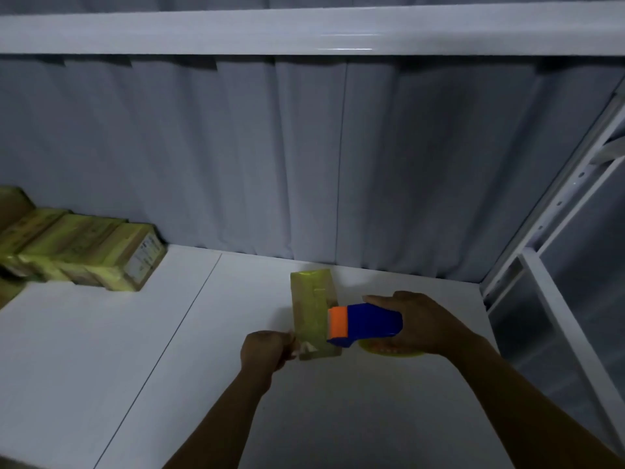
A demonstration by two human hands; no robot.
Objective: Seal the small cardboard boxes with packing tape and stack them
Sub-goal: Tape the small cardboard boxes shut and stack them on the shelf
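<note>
I take the small box near the middle of the white table as my reference. It lies flat with its long side running away from me, and its top and sides shine with yellowish tape.

My left hand sits at the box's near left corner. Its fingers are curled in and pinch that corner. A pale scrap shows between the fingertips and the cardboard, and I cannot tell from my feed whether it is a loose tape end or a flap edge.

My right hand is just right of the box, wrapped over the blue body of the tape dispenser, with the thumb along the top. The dispenser's orange front end lies against the box's right edge, about halfway along it. The yellow tape roll peeks out under the dispenser, right of the box's near end and low over the table.

Far left of the box, against the grey pleated backdrop, stands a pile of taped boxes, several rows deep, with a white label on the end that faces the box. Behind the box the backdrop meets the table, and above it runs a white beam. Well to the right of the box stands a white metal frame.
</note>
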